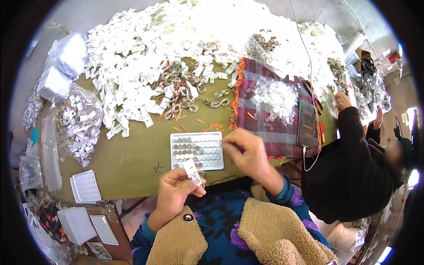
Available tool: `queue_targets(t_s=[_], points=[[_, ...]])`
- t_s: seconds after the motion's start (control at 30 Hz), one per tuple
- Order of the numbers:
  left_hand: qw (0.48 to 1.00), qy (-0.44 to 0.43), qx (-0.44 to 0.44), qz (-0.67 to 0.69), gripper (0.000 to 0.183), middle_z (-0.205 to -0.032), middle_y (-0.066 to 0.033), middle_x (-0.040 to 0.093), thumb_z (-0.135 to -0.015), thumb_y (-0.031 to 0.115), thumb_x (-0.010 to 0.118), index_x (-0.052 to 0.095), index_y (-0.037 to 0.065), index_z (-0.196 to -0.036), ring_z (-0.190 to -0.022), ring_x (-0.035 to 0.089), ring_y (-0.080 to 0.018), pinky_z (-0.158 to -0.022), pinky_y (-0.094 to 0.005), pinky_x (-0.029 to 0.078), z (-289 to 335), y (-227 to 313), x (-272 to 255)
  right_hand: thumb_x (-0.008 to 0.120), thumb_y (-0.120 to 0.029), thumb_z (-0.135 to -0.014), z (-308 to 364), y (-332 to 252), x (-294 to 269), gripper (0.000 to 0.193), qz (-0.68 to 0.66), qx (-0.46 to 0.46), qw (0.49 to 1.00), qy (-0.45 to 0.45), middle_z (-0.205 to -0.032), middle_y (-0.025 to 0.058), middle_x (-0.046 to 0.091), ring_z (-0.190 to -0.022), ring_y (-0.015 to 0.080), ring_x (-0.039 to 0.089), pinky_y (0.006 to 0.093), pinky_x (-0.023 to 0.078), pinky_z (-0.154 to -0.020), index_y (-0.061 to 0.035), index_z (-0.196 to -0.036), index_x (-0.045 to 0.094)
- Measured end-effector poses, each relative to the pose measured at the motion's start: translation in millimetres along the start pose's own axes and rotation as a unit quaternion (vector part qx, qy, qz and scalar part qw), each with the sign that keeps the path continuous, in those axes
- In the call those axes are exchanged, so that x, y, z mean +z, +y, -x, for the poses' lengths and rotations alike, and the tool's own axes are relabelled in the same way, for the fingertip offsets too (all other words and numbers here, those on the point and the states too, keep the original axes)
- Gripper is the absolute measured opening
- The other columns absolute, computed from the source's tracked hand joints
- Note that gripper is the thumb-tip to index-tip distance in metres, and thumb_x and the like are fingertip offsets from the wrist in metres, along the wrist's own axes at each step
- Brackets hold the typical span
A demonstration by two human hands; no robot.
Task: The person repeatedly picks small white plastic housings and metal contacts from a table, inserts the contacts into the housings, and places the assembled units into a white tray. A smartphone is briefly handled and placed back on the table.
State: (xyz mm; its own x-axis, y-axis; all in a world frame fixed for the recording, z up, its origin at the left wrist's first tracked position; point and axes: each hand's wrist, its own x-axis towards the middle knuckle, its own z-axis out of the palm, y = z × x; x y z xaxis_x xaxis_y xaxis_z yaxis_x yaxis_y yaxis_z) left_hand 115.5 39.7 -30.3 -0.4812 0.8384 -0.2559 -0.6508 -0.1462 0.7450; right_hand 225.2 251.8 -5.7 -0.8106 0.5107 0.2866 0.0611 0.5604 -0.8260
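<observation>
My left hand [173, 191] is closed around a small white plastic casing [192, 172], held upright just in front of a white tray. The white tray [217, 164] has rows of round pockets, and silver button cells [183, 155] fill part of them, mostly on its left side. Beside the tray's right edge hovers my right hand [251, 153], its fingers curled together and slightly blurred. Whatever may be between those fingertips is too small to make out. Several orange strips [201, 121] and looped cords [216, 102] lie beyond the tray.
A big heap of white casings [128, 66] covers the far table. To the right, a plaid cloth [247, 95] carries clear plastic pieces [276, 99] and a cabled phone [305, 121]. Another person [349, 163] works at right. Bagged parts [79, 128] and another tray [85, 187] sit left.
</observation>
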Motion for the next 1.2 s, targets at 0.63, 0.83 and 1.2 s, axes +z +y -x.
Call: queue_targets(t_s=[0.63, 0.83, 1.2], points=[[0.973, -0.148, -0.048, 0.171, 0.036, -0.092, -0.027, 0.068, -0.087, 0.008, 0.072, 0.059, -0.011, -0.115, -0.068, 0.07, -0.0264, -0.06, -0.034, 0.059, 1.9, 23.0, -34.9, 0.073, -0.005, -0.081, -21.1, 8.5, 5.3, 0.01, 0.138, 0.001, 0.99, -0.026, -0.079, 0.0149, 0.061, -0.072, 0.0351, 0.063, 0.0392, 0.051, -0.063, 0.0001, -0.083, 0.065], [0.974, -0.127, -0.064, 0.178, 0.034, -0.091, -0.0238, 0.069, -0.09, 0.012, 0.071, 0.06, -0.008, -0.115, -0.068, 0.07, -0.0234, -0.061, -0.0312, 0.057, 9.8, 14.5, -40.3, 0.073, -0.003, -0.079, 0.7, 1.7, 43.9, 0.015, 0.116, -0.059, 0.991, -0.008, -0.084, 0.0118, 0.061, -0.077, 0.0322, 0.062, 0.0401, 0.051, -0.068, -0.0003, -0.092, 0.068], [0.981, -0.072, -0.054, 0.172, 0.031, -0.098, -0.0205, 0.069, -0.092, 0.01, 0.068, 0.06, -0.005, -0.118, -0.071, 0.069, -0.0191, -0.06, -0.0277, 0.058, 16.4, 5.4, -35.9, 0.07, 0.002, -0.077, 1.4, 5.2, 51.1, 0.016, 0.103, -0.091, 0.99, -0.018, -0.088, 0.0138, 0.06, -0.08, 0.0335, 0.062, 0.0404, 0.052, -0.071, 0.0005, -0.09, 0.061]])
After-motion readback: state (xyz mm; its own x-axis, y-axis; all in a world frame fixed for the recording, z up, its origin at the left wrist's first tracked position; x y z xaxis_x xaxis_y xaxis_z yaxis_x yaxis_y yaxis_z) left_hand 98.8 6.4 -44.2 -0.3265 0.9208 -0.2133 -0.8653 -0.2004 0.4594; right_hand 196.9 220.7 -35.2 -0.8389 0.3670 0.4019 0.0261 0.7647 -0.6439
